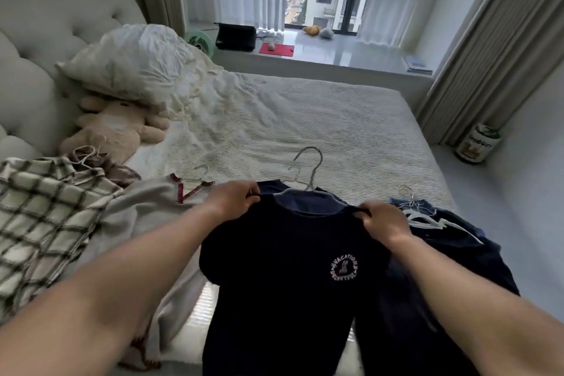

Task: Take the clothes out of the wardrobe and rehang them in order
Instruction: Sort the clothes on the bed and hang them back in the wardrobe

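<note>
Navy tee (274, 268) on wire hanger (308, 168), at 6 o'clock on bed (305, 119). L hand (232, 198) & R hand (384, 220) each pinch a shoulder. Step, I'd judge: straightening it on hanger. Next: lift by hook, carry to wardrobe. Denim pile (433, 223) at 3, cream top (146, 207) at 9.

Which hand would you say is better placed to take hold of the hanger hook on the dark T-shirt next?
Probably the left hand: it pinches the T-shirt shoulder closer to the hanger hook, which rises left of the collar's centre. The right hand grips the shoulder farther away.
</note>
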